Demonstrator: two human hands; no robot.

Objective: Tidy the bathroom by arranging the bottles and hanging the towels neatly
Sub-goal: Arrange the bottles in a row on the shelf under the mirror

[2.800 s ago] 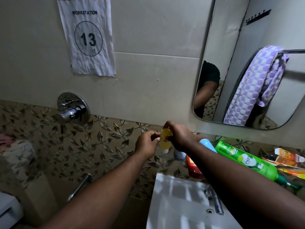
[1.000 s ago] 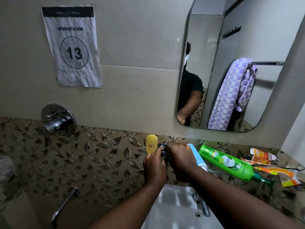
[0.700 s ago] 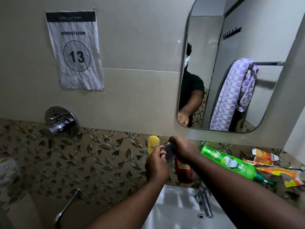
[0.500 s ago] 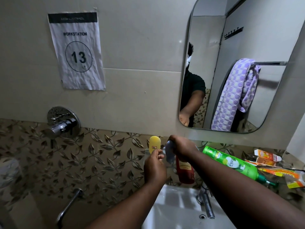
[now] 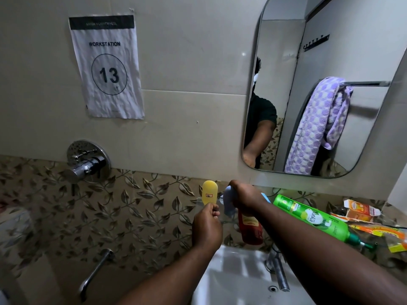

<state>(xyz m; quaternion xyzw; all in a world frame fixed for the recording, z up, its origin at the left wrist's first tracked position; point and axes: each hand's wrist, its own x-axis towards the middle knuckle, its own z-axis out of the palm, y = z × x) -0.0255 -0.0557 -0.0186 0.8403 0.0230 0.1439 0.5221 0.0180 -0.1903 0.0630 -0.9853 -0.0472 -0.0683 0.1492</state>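
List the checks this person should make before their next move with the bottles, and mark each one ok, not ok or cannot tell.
1. Left hand holds the yellow bottle: ok, held upright.
2. Right hand grips the pale blue bottle: ok.
3. Green bottle standing: not ok, it lies on its side.
4. Red bottle steady: cannot tell what supports it.
5. Towel hung neatly: not ok, bunched on the rail in the mirror.

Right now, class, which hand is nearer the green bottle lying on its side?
Right. The right hand, gripping a pale blue bottle, is left of the green bottle; the left hand, holding the yellow bottle, is farther left.
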